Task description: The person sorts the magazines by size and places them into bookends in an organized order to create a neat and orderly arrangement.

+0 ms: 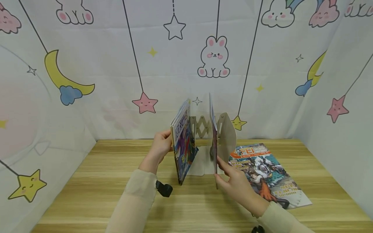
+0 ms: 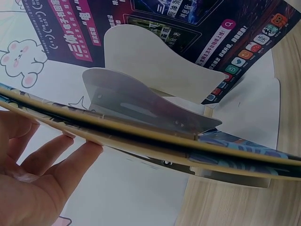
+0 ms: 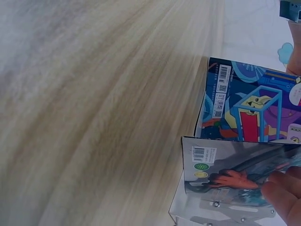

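Several magazines (image 1: 184,142) stand upright on the left side of a metal folding bookend (image 1: 201,127). My left hand (image 1: 160,145) is at their outer side, its fingers (image 2: 80,162) touching the outer cover. A thin magazine (image 1: 214,142) stands upright at the right, against the bookend's inner plate. My right hand (image 1: 239,184) is at its near edge, with fingertips touching its right face. In the right wrist view that back cover (image 3: 225,160) shows a barcode and an orange figure. The thin magazine's dark inner face (image 2: 94,28) shows in the left wrist view.
Another magazine (image 1: 271,174) lies flat on the wooden table (image 1: 110,194), right of the bookend. The bookend's right plate (image 1: 228,139) curves up beside the thin magazine. Behind the table hangs a white cloth (image 1: 116,64) with cartoon prints.
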A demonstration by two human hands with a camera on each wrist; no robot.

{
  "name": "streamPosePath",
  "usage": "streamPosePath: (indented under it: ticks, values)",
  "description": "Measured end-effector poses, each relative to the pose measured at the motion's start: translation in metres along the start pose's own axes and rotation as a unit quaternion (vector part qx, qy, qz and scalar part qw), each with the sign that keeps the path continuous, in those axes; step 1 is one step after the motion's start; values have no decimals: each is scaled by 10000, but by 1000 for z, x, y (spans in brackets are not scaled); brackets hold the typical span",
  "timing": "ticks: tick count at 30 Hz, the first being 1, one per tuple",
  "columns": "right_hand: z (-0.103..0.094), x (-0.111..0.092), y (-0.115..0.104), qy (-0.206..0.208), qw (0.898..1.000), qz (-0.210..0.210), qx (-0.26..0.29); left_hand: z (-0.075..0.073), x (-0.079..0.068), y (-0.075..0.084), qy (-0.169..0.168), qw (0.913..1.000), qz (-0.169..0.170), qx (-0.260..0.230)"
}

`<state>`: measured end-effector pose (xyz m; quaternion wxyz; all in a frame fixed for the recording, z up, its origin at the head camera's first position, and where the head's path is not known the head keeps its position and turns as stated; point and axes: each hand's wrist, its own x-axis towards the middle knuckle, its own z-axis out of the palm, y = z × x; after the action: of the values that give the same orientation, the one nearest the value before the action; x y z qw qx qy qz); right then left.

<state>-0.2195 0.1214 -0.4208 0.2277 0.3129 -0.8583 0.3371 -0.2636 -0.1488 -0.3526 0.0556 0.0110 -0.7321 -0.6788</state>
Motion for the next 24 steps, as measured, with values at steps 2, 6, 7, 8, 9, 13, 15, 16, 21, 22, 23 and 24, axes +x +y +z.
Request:
streamPosePath:
  ticks: [2,6,7,8,9,13,15,16,21,22,23,24]
  values:
    - [-1,0,-1,-61,9999,55,-60,0,0,0,-6,10000,16,10]
    - [-5,0,-4,-286,9990,254,-230,0,0,0,-6,10000,28,-1]
    - [-6,0,-5,-359,9985,316,-257,0,0,0,5,10000,21,-12]
    - [-7,0,-5,-431,9979,374,-303,0,0,0,10,10000,18,-16]
    - [-8,0,-5,-512,9971,439,-347,1,0,0,16,10000,16,-18]
    - [-11,2,-7,-925,9907,852,-528,1,0,0,13,10000,9,-1]
    - [-12,2,-7,-1079,9864,1026,-697,1,0,0,4,10000,3,0]
    - [-13,3,-7,-1171,9838,1126,-756,1,0,0,-1,10000,0,1]
    - [-14,3,-4,-1330,9777,1305,-967,1,0,0,2,10000,-18,-7]
    - [-14,3,-4,-1342,9771,1324,-983,0,0,0,2,10000,-20,-1]
    - [-14,3,-3,-1342,9769,1327,-1004,0,0,0,4,10000,-24,3]
    - [-14,3,-2,-1323,9770,1321,-1026,0,0,0,9,10000,-29,14]
